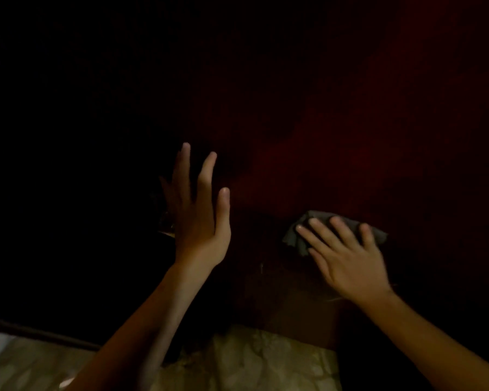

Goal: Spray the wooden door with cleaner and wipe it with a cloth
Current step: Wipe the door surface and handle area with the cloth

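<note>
Against the one dark reddish wooden door (350,122), the left hand (199,221) is raised, fingers straight, spread and pointing up, holding nothing. To its right, the single crumpled grey cloth (295,239) lies on the door, long axis running sideways, pressed flat under the right hand (347,263), whose fingers are straight.

Your grey cloth (294,238) sits crumpled, pressed flat against the dark reddish wooden door (350,122) (dimly lit), right of centre.
</note>
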`<state>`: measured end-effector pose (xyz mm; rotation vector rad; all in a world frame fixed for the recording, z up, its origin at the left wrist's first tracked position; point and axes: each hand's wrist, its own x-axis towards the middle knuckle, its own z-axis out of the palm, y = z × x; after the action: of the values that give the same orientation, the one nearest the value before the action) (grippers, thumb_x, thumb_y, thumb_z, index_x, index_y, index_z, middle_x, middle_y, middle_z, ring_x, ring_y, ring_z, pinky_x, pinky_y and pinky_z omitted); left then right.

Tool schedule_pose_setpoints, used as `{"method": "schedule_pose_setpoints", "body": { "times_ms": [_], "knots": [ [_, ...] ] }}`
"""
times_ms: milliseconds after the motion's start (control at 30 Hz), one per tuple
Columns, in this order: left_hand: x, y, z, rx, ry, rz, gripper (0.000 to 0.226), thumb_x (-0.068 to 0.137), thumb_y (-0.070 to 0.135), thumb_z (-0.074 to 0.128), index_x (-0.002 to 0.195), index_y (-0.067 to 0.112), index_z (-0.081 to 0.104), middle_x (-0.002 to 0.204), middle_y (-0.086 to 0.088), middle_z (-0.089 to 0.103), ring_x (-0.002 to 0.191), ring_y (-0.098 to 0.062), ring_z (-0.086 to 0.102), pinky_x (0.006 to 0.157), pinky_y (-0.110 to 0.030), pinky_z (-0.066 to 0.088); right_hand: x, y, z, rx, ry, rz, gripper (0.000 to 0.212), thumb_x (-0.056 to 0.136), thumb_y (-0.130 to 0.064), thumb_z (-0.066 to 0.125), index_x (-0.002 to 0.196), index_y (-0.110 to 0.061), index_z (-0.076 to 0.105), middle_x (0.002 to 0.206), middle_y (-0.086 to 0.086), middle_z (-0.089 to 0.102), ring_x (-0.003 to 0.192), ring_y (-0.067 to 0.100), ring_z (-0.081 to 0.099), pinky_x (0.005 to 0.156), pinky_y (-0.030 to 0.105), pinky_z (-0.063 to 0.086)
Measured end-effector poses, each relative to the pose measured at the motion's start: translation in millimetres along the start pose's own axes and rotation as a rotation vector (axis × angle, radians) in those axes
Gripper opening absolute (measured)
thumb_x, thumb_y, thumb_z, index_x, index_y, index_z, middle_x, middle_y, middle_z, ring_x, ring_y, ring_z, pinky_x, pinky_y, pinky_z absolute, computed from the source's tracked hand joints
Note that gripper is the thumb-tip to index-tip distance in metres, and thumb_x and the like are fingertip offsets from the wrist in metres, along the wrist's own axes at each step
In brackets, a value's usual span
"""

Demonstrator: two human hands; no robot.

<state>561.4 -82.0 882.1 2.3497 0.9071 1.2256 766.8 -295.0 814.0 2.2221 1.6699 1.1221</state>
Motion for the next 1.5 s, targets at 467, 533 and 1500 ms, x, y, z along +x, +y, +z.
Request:
{"method": "schedule_pose_setpoints", "body": {
  "times_ms": [467,533,1500],
  "knots": [
    [3,-69,-1,0.013,-0.037,0.088,0.055,0.111,0.045,0.025,0.163,0.029,0.017,0.173,-0.002,-0.004,0.162,-0.018,-0.006,0.131,-0.047,0.005,117,-162,8,-0.042,-0.107,-0.340,0.089,0.099,-0.054,0.045,0.149,-0.017,-0.018,0.154,0.017,-0.039,0.139,0.037,-0.049,0.114,0.054,-0.033],
    [0,-61,5,-0.001,-0.027,0.052,0.058,0.110,0.048,0.026,0.164,0.028,0.016,0.173,0.001,-0.007,0.162,-0.019,-0.006,0.130,-0.055,0.010,111,-162,9,0.019,-0.094,-0.314,0.085,0.098,-0.053,0.048,0.153,-0.020,-0.008,0.156,0.014,-0.031,0.141,0.034,-0.047,0.118,0.049,-0.030],
    [-95,179,169,-0.131,0.013,0.198,0.067,0.103,0.036,0.055,0.158,0.018,0.021,0.163,-0.034,0.002,0.151,-0.058,0.000,0.119,-0.078,-0.001,-144,82,49,0.177,-0.239,-0.145,0.073,0.107,-0.043,0.035,0.162,-0.028,-0.010,0.167,-0.009,-0.016,0.154,0.008,-0.012,0.123,0.036,-0.017]
  ]
}}
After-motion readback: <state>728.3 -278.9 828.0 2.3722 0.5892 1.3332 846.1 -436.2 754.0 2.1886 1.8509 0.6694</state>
